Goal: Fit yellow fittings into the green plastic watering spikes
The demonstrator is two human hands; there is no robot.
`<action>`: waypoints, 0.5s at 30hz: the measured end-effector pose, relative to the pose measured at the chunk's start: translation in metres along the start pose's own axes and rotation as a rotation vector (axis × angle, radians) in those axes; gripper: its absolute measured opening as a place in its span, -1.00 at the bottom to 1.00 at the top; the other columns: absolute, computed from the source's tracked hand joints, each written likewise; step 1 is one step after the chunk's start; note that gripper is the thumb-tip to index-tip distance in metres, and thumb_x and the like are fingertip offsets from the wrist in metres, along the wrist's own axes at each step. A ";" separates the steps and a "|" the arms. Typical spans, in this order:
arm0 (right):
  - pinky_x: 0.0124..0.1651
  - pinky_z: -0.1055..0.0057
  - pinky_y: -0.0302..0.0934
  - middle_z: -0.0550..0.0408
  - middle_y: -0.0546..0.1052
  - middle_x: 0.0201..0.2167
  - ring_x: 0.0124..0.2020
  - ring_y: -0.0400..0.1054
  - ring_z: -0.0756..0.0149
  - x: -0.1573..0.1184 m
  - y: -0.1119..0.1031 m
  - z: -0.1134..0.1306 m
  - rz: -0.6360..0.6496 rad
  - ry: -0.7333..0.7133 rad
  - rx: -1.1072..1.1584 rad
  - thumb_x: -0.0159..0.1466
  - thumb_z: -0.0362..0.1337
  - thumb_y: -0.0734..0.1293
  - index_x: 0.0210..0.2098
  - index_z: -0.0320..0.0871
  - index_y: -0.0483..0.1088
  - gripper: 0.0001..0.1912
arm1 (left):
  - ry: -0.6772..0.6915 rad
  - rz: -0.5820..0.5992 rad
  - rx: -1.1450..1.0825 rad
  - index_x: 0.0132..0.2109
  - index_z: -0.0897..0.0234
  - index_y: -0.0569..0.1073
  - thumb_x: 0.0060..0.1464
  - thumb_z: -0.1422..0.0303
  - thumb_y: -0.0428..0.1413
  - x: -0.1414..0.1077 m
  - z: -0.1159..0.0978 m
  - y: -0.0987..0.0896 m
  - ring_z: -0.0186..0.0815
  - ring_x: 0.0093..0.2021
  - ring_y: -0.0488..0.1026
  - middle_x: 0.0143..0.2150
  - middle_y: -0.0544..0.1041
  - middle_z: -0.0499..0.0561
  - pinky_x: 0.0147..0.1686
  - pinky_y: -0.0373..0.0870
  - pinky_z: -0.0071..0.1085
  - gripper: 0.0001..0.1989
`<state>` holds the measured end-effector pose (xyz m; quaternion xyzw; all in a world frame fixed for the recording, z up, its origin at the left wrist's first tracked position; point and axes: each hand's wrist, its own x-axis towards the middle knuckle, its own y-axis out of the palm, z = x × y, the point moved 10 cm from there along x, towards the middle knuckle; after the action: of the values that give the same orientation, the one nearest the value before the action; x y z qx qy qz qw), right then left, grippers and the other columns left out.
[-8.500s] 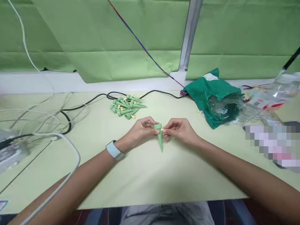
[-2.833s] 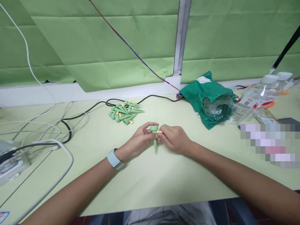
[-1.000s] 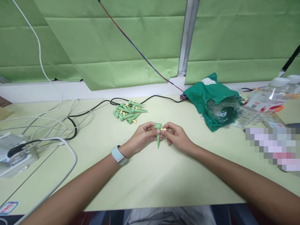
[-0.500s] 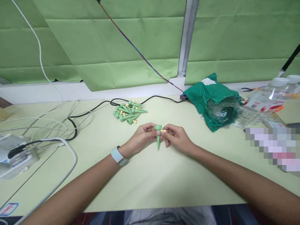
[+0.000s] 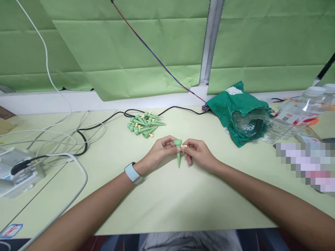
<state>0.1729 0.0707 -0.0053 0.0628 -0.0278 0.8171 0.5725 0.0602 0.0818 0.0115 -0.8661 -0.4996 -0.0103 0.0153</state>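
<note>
Over the middle of the table, my left hand (image 5: 163, 149) is closed on a green plant watering spike (image 5: 178, 157), holding it upright with its point down and its wide cap end on top. My right hand (image 5: 196, 153) pinches the small cream-coloured valve (image 5: 184, 147) on the spike's right side between thumb and forefinger. The two hands almost meet at the spike. Beyond them lies a heap of several similar green spikes with cream valves (image 5: 143, 123). A light blue band sits on my left wrist.
A torn green plastic bag (image 5: 237, 104) and clear plastic bottles (image 5: 293, 113) lie at the back right. White and black cables (image 5: 81, 139) and a power strip (image 5: 19, 174) spread across the left. Green sheets (image 5: 131, 52) cover the wall behind the table (image 5: 162, 205).
Both hands stay on the spike, with very little movement. The view has shifted slightly.
</note>
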 end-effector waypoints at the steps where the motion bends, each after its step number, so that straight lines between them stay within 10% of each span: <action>1: -0.57 0.48 0.23 0.22 0.44 -0.55 -0.66 0.34 0.44 0.000 0.000 0.001 -0.010 -0.008 -0.001 0.29 -0.08 0.38 -0.36 -0.18 0.39 -0.72 | -0.006 -0.004 0.010 -0.14 0.27 0.54 0.04 0.28 0.33 0.000 0.000 0.000 -0.30 -0.27 0.47 -0.34 0.49 -0.03 -0.22 0.40 -0.34 -0.74; 7: -0.53 0.47 0.26 0.20 0.47 -0.47 -0.62 0.35 0.45 0.002 0.002 0.002 0.034 0.004 0.056 0.30 -0.11 0.38 -0.20 -0.16 0.40 -0.77 | 0.081 -0.091 0.197 0.04 0.20 0.55 0.05 0.27 0.30 0.004 -0.018 -0.024 -0.39 -0.44 0.41 -0.38 0.43 -0.09 -0.37 0.40 -0.41 -0.61; 15: -0.52 0.46 0.26 0.20 0.48 -0.45 -0.61 0.36 0.43 0.004 0.002 -0.006 0.074 0.038 0.080 0.32 -0.15 0.34 -0.11 -0.14 0.38 -0.78 | 0.413 -0.918 0.204 -0.06 0.28 0.51 -0.14 0.27 0.38 -0.017 -0.051 -0.197 -0.27 -0.35 0.55 -0.38 0.55 -0.04 -0.22 0.54 -0.30 -0.54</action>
<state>0.1691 0.0747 -0.0104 0.0690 0.0134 0.8391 0.5394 -0.1188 0.1636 0.0649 -0.5316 -0.8133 -0.1381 0.1921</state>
